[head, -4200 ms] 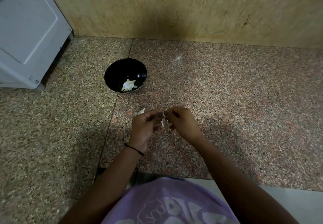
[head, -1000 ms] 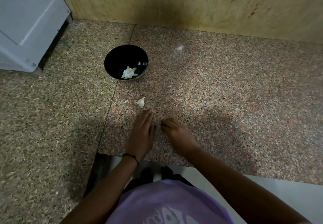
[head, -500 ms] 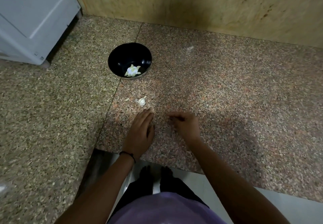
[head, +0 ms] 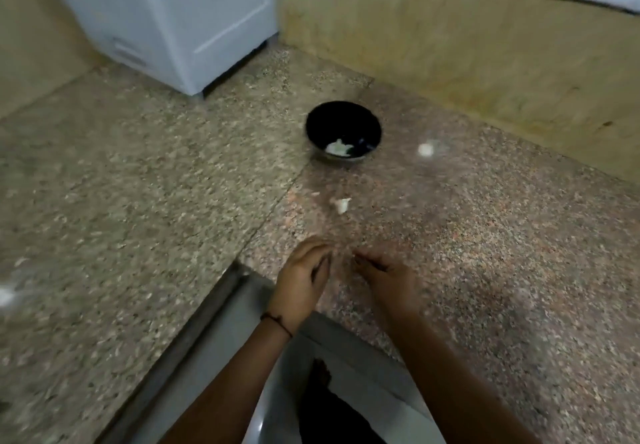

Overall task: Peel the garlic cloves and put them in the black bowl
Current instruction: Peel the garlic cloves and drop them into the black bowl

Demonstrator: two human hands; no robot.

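Head cam: hands are down and there's one loose clove to go

Biggest first: granite counter (head: 485, 236), then a white appliance (head: 180, 21) up left of the black bowl (head: 343, 118). I can't read any label, the frame's smeared. The peeled garlic (head: 337, 148) in the bowl is the same pile as seconds ago. Both hands were pinching a clove back then. Now the left hand (head: 301, 281) lies flat on the near side of the bowl, fingers straight. The right hand (head: 388, 279) is just beside it, too blurry to tell its grip. A loose clove (head: 342, 204) lies between bowl and hands, so I reckon that's next.
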